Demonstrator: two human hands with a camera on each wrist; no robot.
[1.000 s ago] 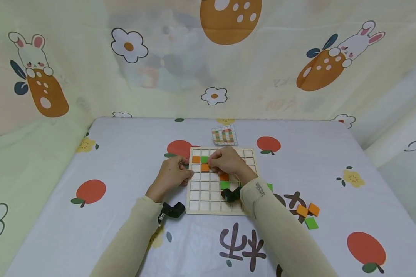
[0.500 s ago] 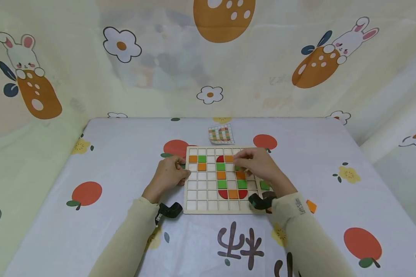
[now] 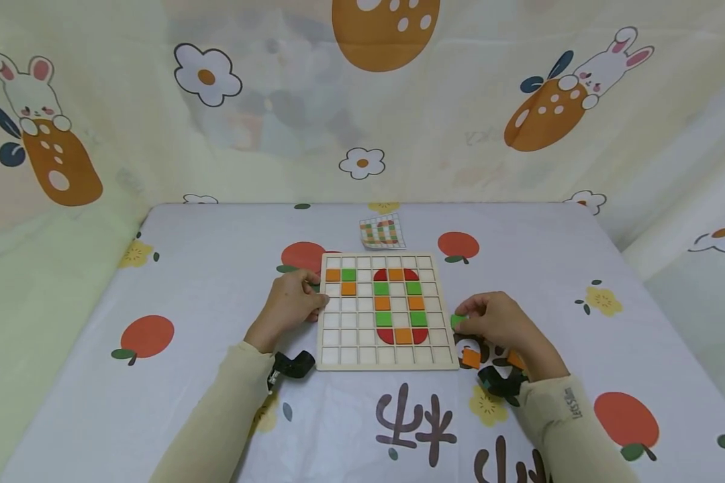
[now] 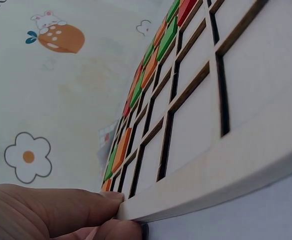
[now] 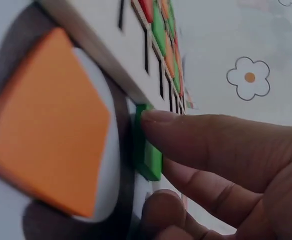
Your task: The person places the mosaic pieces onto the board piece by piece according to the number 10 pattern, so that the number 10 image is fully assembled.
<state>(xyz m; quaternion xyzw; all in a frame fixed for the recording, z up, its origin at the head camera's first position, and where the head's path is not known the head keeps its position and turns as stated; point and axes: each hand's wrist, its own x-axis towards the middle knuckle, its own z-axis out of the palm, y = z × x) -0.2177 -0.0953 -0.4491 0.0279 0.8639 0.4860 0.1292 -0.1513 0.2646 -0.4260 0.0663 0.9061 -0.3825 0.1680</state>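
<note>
A wooden grid board [image 3: 365, 339] lies on the table, with green, orange and red tiles set into some of its cells. On the right part they form a ring with rounded red corners; at the upper left sit two orange tiles and one green. My left hand [image 3: 288, 302] holds the board's left edge between thumb and fingers, thumb on the frame in the left wrist view. Just off the board's right edge, my right hand [image 3: 500, 323] pinches a green square tile [image 5: 148, 150]. Close by, an orange tile [image 5: 55, 125] lies flat on the cloth.
Behind the board lies a small printed pattern card [image 3: 382, 232]. Another orange tile [image 3: 515, 360] shows partly beneath the right wrist. A fruit-patterned white cloth [image 3: 217, 248] covers the table, and a printed curtain [image 3: 290, 134] hangs behind it.
My right hand has gone from the board's upper left, over the ring's top right, to the green tile beside the right edge. A red corner now shows there. My left hand stays put.
</note>
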